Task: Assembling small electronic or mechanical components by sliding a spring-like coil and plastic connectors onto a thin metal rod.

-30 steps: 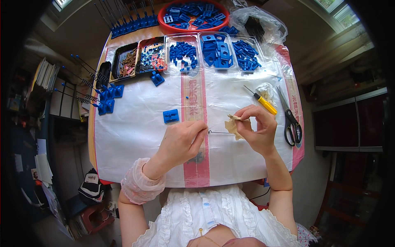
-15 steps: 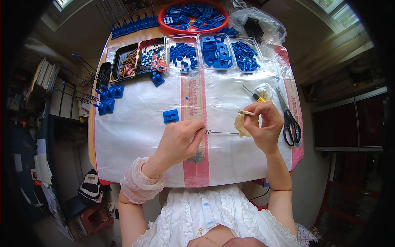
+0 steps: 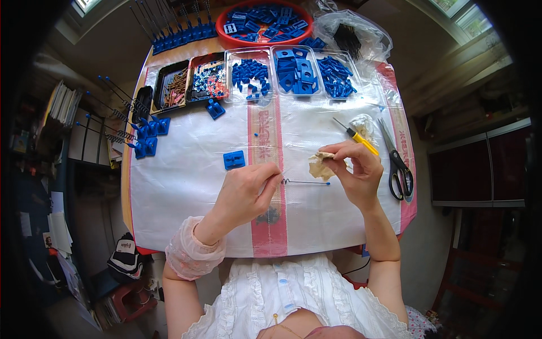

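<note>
Left hand (image 3: 248, 191) has thumb and fingers pinched together; we read the coiled end of the dark wire (image 3: 307, 182) as caught between them, though the fingertips hide the grip. The wire lies out to the right, low over the white sheet (image 3: 186, 198), its blue tip (image 3: 328, 183) free; holding one end presumably leaves the straight length accessible. Right hand (image 3: 361, 172) is clamped, finger on thumb, on a crumpled tan cloth (image 3: 319, 168), just above the wire; we cannot tell whether they touch. A lone blue base (image 3: 234, 160) sits just beyond the left hand, within easy reach. Yellow screwdriver (image 3: 364, 142) and black-handled scissors (image 3: 401, 175) lie to the right, likely parked out of the working space. Beyond, a clear tray (image 3: 298, 94) and red basin (image 3: 223, 38) keep blue parts apart, we suppose for ready picking.
</note>
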The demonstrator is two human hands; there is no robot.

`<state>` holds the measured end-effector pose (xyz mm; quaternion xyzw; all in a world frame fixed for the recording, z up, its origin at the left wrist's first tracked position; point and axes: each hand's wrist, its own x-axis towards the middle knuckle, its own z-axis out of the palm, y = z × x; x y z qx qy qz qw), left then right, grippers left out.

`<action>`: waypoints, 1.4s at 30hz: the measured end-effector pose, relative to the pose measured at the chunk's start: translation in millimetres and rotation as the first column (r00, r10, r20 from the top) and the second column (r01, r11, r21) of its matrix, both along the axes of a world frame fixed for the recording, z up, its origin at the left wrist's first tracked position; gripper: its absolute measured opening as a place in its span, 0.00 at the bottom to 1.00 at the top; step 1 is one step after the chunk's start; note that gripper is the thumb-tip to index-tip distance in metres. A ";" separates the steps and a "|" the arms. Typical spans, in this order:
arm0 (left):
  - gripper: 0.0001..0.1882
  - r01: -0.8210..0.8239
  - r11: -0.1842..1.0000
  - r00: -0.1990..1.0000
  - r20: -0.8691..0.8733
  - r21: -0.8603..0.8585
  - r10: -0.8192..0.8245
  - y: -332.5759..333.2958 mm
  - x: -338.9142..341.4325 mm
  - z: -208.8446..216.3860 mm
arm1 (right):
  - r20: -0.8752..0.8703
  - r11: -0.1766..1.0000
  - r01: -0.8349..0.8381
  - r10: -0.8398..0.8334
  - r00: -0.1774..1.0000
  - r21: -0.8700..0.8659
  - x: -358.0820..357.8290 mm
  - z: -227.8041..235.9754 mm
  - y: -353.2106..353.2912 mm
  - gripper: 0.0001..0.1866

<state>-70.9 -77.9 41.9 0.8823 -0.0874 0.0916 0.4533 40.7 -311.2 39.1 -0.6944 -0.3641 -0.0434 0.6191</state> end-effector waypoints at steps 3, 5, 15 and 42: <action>0.01 0.007 1.000 1.000 0.026 0.025 -0.008 -1.0 -0.3 -0.3 | 0.100 0.998 0.008 -0.002 0.995 -0.059 -0.8 0.4 2.6 0.14; 0.01 0.009 0.999 0.999 0.045 0.047 -0.011 -1.3 -0.4 -0.5 | 0.153 0.994 0.004 0.012 0.988 -0.105 0.0 2.4 1.7 0.14; 0.02 0.018 0.999 0.998 0.059 0.051 -0.021 -1.0 0.0 -2.2 | 0.129 0.989 -0.086 0.101 0.986 -0.118 2.6 4.5 -0.6 0.16; 0.02 -0.005 0.996 0.998 0.063 0.087 -0.001 1.7 -0.4 4.4 | -0.126 0.986 -0.073 0.054 0.991 -0.148 3.0 6.4 -11.0 0.18</action>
